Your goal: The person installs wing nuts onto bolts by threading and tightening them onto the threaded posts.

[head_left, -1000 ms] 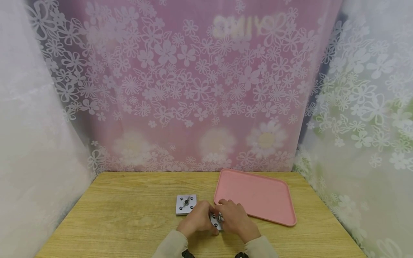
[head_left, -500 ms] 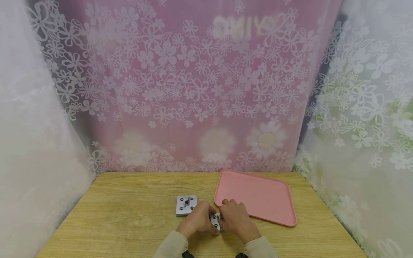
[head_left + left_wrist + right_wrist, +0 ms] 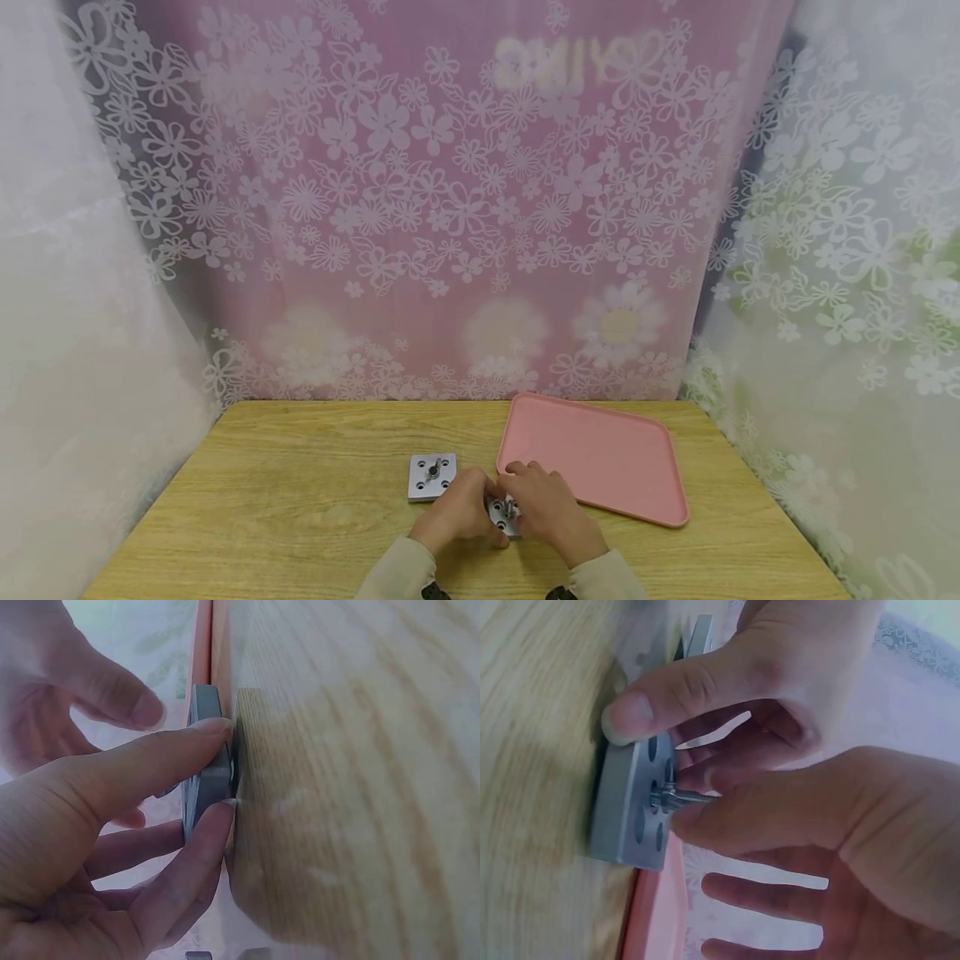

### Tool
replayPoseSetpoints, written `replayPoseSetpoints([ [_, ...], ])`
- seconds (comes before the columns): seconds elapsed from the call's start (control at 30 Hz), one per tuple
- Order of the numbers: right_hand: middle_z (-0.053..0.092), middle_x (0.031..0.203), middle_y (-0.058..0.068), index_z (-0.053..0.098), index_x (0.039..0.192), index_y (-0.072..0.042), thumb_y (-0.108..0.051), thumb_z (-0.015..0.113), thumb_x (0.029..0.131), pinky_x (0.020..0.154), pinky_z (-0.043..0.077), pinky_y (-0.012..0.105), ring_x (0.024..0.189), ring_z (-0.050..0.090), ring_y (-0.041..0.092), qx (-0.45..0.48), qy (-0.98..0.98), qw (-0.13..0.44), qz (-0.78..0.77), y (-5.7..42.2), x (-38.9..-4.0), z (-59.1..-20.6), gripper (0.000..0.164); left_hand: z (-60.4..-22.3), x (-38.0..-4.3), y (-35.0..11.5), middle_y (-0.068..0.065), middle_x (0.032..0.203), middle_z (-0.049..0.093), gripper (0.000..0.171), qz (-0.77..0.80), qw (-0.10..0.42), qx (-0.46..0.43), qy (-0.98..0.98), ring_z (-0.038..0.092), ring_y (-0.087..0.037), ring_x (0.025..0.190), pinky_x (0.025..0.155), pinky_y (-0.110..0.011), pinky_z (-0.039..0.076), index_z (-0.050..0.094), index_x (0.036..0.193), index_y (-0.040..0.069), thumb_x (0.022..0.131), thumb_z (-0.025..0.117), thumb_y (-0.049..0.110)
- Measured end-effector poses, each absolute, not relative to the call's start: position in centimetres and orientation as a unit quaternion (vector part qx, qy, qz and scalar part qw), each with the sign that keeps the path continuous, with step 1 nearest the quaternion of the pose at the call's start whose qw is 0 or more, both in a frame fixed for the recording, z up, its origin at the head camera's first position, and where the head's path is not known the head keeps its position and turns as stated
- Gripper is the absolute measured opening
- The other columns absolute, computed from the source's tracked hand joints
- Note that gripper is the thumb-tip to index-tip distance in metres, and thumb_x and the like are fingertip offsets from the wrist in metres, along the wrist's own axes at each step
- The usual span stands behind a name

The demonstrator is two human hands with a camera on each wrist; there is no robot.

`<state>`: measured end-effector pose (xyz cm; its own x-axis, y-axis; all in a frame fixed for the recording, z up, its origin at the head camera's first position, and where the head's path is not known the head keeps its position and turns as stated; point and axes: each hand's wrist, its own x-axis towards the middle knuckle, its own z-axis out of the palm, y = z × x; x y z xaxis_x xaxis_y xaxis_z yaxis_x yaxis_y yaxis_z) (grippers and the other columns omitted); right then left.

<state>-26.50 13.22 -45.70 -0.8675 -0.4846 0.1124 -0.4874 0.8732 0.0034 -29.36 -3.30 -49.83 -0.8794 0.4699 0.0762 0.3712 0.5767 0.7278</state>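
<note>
A square grey metal plate [image 3: 501, 525] with holes lies on the table between my two hands. My left hand [image 3: 457, 504] grips it by its edges, the thumb on the near side, as the left wrist view also shows for the plate [image 3: 212, 780]. From the plate's middle rises a threaded bolt with a wing nut [image 3: 664, 796]. My right hand [image 3: 551, 510] pinches at this wing nut between thumb and index finger, its other fingers held away. A second, matching plate [image 3: 416, 477] rests left of my hands, a wing nut [image 3: 433, 472] at its centre.
Just beyond my right hand lies a pink tray [image 3: 600, 454], turned slightly on the wooden table [image 3: 300, 492]. Flowered curtains [image 3: 465, 208] hang behind the table and along both sides.
The right hand's fingers and thumb have turned at the wing nut, first covering it, then baring it again. The left hand and its plate stay nearly still.
</note>
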Motion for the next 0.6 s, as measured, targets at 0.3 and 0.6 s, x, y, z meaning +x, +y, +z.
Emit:
replayPoseSetpoints([
  [0.3,0.067,0.131,0.006,0.077,0.107,-0.027,-0.007,0.089,0.076,0.072,0.057,0.053,0.108,0.064,0.032,0.254,-0.967,0.031,0.009,12.89,-26.8,-46.09,0.039,-49.89,-29.44,-3.31,0.008,0.071,0.069,0.034,0.406,0.075,0.236,0.88,0.051,-0.002,0.061,0.056,-0.021,0.044,0.073,0.076,0.011,0.056,0.101,0.01],
  [0.6,0.07,0.12,0.004,0.078,0.092,-0.026,-0.013,0.087,0.078,0.069,0.055,0.051,0.094,0.064,0.027,0.236,-0.971,0.049,0.009,13.01,-26.99,-46.55,0.021,-49.93,-29.51,-3.2,0.003,0.083,0.078,0.04,0.398,0.062,0.245,0.882,0.06,-0.002,0.071,0.069,-0.021,0.05,0.079,0.087,0.008,0.054,0.101,0.011],
])
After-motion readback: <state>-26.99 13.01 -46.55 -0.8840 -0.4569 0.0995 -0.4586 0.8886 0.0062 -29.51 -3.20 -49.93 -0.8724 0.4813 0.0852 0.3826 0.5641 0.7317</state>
